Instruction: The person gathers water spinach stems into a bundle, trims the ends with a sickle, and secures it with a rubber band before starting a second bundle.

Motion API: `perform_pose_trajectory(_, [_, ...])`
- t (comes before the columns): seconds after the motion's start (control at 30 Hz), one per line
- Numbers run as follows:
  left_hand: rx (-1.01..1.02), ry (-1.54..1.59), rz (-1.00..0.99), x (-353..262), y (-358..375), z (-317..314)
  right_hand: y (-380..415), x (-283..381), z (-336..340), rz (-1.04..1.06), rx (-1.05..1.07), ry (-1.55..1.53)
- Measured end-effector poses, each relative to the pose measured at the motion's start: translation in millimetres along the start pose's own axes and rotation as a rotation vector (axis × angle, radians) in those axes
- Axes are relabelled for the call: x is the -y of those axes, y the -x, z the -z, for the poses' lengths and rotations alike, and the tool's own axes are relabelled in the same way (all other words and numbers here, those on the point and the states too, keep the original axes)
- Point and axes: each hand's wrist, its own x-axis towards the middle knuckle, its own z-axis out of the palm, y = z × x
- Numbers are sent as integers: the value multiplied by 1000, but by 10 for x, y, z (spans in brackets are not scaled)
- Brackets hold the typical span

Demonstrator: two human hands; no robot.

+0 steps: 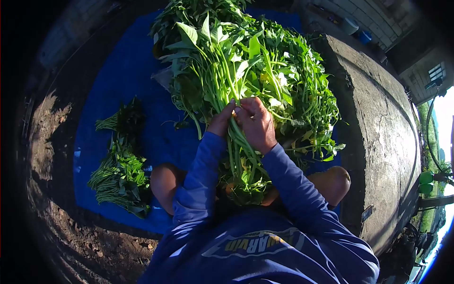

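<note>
A long bunch of leafy greens that looks like water spinach [222,71] stands out ahead of me, leaves away from me and stems running back toward my lap. My left hand [221,119] is closed around its stems from the left side. Close against it, my right hand [257,124] pinches at the same stems with thumb and fingers; its fingertips are partly hidden. Below both hands, the stem ends hang over more loose greens [246,184] between my legs.
A large heap of greens [302,80] lies ahead and to the right on a blue tarp [165,137]. Smaller bundles [120,175] lie on the tarp at the left. A raised concrete slab [378,118] runs along the right, with bare soil [94,241] at the lower left.
</note>
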Motion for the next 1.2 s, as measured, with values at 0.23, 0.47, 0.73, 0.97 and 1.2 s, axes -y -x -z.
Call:
perform_pose_trajectory(0.23, [-138,-12,-33,97,3,-51,97,-265,-175,-79,-111,60])
perform_pose_trajectory(0.47, [-399,-102,-283,422,-338,131,63,-402,-390,-218,-105,-55])
perform_pose_trajectory(0.73, [-313,-320,-163,226,-342,216,31,-358,-462,-210,-113,-119])
perform_pose_trajectory(0.97, [-448,-341,-187,109,-186,65,75,-399,-474,-314,-105,-238])
perform_pose_trajectory(1.2, [-141,49,-194,405,-578,517,101,-331,-513,-204,-135,-384])
